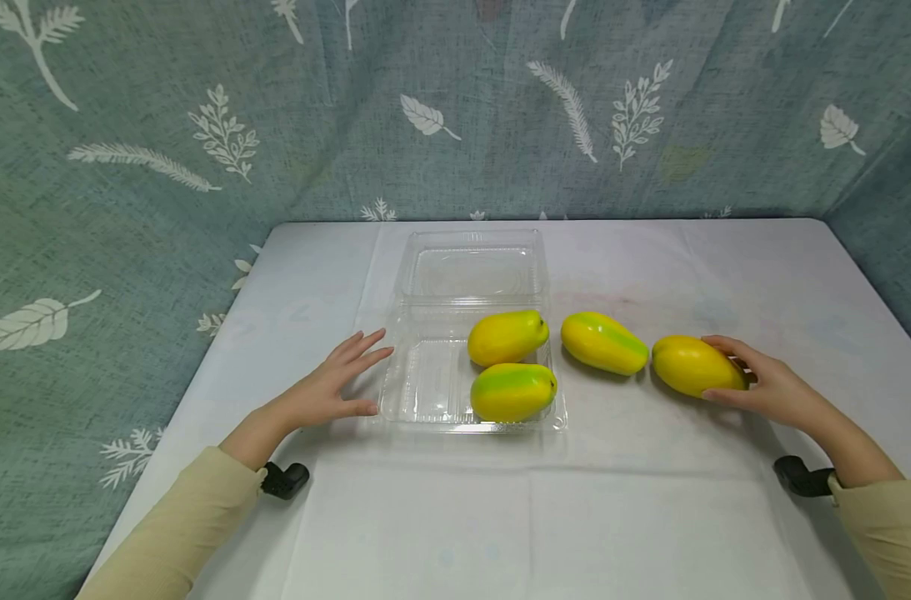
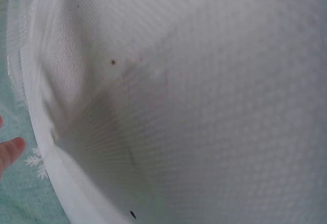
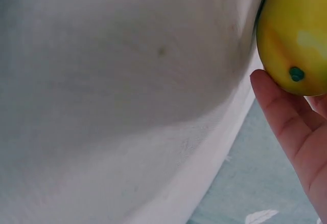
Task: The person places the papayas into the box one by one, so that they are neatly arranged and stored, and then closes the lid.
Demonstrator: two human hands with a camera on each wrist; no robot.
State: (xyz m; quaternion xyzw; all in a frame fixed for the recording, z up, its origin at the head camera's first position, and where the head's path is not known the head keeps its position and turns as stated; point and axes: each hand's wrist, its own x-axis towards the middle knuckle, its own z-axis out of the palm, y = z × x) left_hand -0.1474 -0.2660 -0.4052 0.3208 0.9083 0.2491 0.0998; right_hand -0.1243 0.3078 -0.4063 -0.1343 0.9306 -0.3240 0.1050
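Note:
At the right of the head view, my right hand [image 1: 763, 379] holds the stem end of a yellow papaya [image 1: 695, 367], fingers on its far side and thumb on the near side. The right wrist view shows the thumb against the end of this papaya [image 3: 296, 40], near a small green stem nub. My left hand [image 1: 333, 385] is spread, its fingertips right at the left edge of a clear plastic clamshell box [image 1: 425, 383]. Inside the box's base, on its right side, lie a back papaya [image 1: 506, 337] and a front papaya [image 1: 511, 392].
Another yellow-green papaya [image 1: 603, 342] lies on the white tablecloth [image 1: 455, 517] between the box and the held one. The box's lid [image 1: 473, 271] is folded open toward the back. A green leaf-patterned curtain [image 1: 455, 108] hangs behind the table and along its sides.

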